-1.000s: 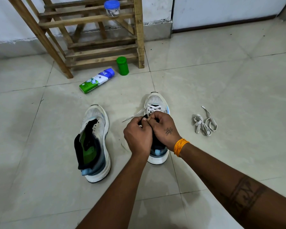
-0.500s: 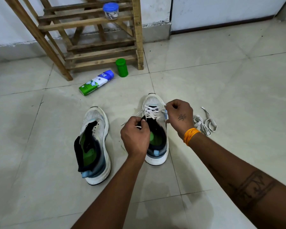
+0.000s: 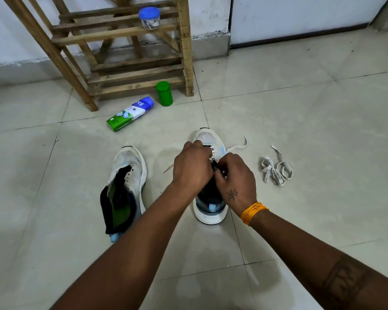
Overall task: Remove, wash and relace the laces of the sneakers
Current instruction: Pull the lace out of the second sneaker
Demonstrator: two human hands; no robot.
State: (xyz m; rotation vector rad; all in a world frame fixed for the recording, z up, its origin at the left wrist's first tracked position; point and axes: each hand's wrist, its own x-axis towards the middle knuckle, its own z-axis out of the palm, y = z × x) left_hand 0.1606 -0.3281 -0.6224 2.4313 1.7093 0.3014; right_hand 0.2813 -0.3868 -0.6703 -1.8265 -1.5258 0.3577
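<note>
Both hands meet over the right sneaker (image 3: pixel 210 139), which stands on the tiled floor (image 3: pixel 300 121). The left hand (image 3: pixel 192 167) curls over the eyelets, its grip closed on the white lace (image 3: pixel 238 146); the right hand (image 3: pixel 235 183) pinches the lace just beside it. Left of this sneaker lies the unlaced left sneaker (image 3: pixel 128 173), tongue pulled out. Right of it, a loose lace (image 3: pixel 276 170) lies bunched.

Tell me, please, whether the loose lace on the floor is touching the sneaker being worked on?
Apart. The head view shows bare tile between the loose lace and the sneaker under both hands.
</note>
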